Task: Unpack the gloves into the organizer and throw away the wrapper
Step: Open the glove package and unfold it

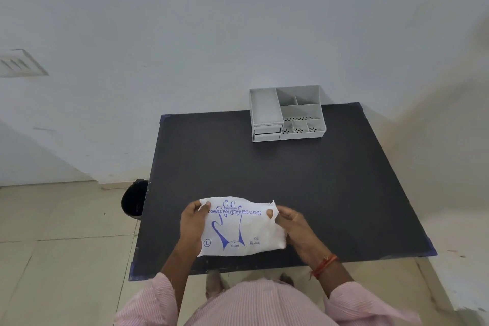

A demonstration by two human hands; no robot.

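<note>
A white packet of disposable polyethylene gloves (243, 227) with blue print is held just above the near part of the dark table (291, 180). My left hand (192, 222) grips its left edge near the top corner. My right hand (291, 222) pinches its right edge, where the top corner looks torn. A grey organizer (287, 112) with several empty compartments and two small drawers stands at the far edge of the table, well beyond both hands.
A black bin (133, 201) stands on the tiled floor beside the table's left edge, partly hidden by it. A white wall rises behind the table. A light ledge runs along the right side.
</note>
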